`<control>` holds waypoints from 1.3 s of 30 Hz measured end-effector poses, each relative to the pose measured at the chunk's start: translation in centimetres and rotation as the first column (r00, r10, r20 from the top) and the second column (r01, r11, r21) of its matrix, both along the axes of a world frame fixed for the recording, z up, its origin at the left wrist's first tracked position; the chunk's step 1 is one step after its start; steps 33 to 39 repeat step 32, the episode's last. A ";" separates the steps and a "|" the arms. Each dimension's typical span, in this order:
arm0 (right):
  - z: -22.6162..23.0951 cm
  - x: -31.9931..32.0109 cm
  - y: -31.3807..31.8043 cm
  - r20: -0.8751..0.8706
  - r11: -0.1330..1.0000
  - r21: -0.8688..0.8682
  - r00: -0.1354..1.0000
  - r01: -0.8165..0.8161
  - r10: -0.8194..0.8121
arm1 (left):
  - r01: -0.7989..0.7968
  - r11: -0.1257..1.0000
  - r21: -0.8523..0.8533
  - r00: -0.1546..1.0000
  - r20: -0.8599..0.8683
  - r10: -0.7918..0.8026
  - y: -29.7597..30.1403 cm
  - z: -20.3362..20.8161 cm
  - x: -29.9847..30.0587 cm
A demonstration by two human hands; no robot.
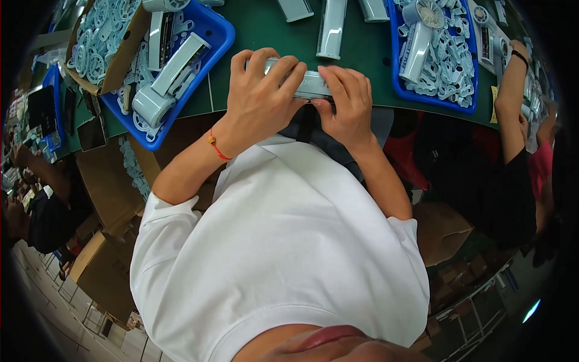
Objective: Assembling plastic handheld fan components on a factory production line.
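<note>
Between both my hands, at the near edge of the green table, is a pale grey-blue plastic housing (313, 85), long and box-like, lying crosswise. My left hand (263, 84) wraps over its left part, fingers curled across the top, hiding that end. On the right end, my right hand (346, 99) grips with thumb below and fingers bent over it. A red string bracelet with a bead circles my left wrist. Beyond my hands, a similar long housing (332, 30) lies on the table, pointing away from me.
At the left, a blue tray (224, 36) holds housings and small parts, beside a cardboard box (123, 57) full of pale ring-shaped pieces. Another blue tray (395, 51) with loose parts stands at the right. A co-worker's arm (511, 96) reaches onto the table far right; more people sit left.
</note>
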State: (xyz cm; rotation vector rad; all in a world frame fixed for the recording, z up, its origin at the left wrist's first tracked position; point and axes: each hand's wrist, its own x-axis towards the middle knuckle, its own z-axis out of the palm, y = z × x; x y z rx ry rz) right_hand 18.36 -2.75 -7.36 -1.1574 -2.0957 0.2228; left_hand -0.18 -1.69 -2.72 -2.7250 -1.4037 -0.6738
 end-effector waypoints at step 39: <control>-0.5 0.2 0.2 0.008 0.999 -0.027 0.999 -0.032 0.033 | 0.005 0.999 -0.050 1.000 -0.025 -0.006 0.4 0.1 0.0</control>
